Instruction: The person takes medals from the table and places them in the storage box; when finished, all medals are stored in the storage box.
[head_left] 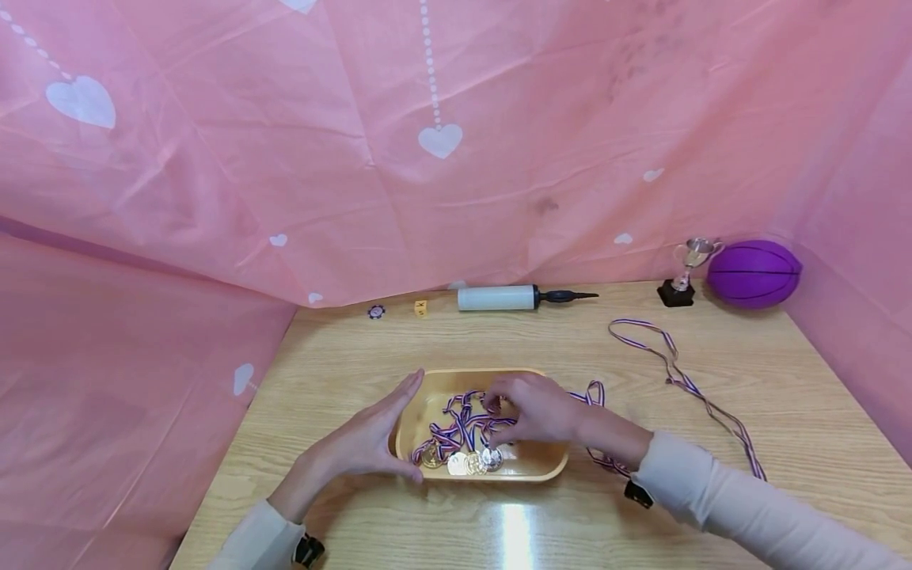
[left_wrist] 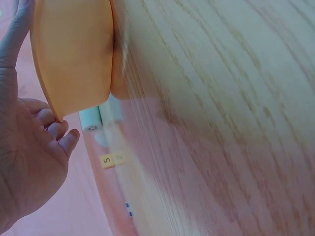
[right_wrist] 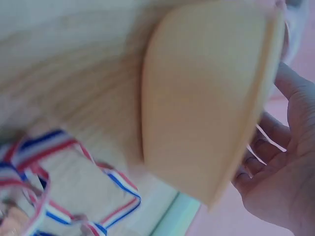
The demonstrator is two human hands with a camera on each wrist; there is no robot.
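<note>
A shallow tan tray (head_left: 549, 475) sits on the table with tangled striped ribbons (head_left: 456, 431) inside. Gold and silver medals (head_left: 475, 463) lie along its near side. My left hand (head_left: 363, 435) holds the tray's left end, thumb along the near rim and fingers at the far corner; curled fingers show at the rim in the left wrist view. Over the tray's right half, my right hand (head_left: 537, 408) reaches down to the ribbons, thumb and fingertips apart. In the right wrist view the tray wall (right_wrist: 202, 98) hides its fingertips.
Behind the tray lie a poker chip (head_left: 376, 312), a lettered cube (head_left: 421, 309) and a white hand pump (head_left: 499, 298). A small trophy (head_left: 682, 277) stands beside a purple ball (head_left: 754, 274) at the back right. Loose striped ribbons (head_left: 705, 400) trail across the table's right side.
</note>
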